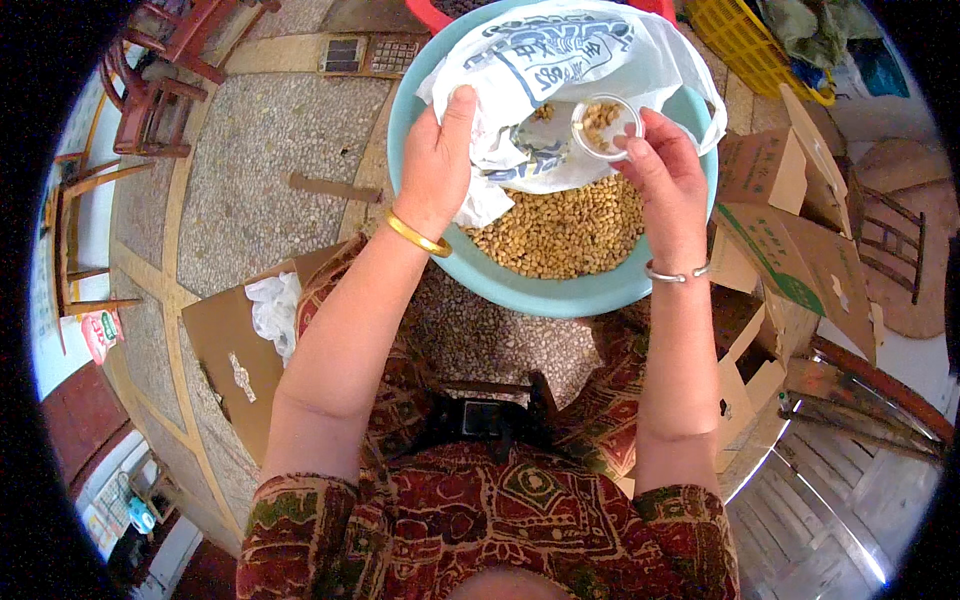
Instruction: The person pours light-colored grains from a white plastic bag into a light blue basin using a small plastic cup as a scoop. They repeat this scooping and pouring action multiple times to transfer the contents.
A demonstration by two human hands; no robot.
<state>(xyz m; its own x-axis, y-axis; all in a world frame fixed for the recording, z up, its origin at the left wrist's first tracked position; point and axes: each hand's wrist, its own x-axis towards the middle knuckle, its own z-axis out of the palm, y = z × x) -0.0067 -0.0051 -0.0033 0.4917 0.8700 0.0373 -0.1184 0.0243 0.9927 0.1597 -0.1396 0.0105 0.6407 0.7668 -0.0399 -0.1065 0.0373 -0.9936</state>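
A pale blue-green basin (560, 299) stands in front of me, with many small tan kernels or beans (565, 235) in it; their exact kind cannot be told. Over its far part lies a white plastic bag (585, 72) with blue print, its mouth spread wide and some tan pieces inside. My left hand (437, 165), thumb up, is closed on the bag's left edge. Between the thumb and fingers of my right hand (668, 180) is a small clear round plastic cup (603, 127), tilted over the bag's mouth, with a few tan pieces in it.
Open cardboard boxes (790, 250) stand right of the basin. A yellow basket (750, 45) is at the far right, a red basin (427, 14) behind. Flattened cardboard (222, 335) with a white bag (275, 312) lies left; wooden chairs (155, 110) stand farther left.
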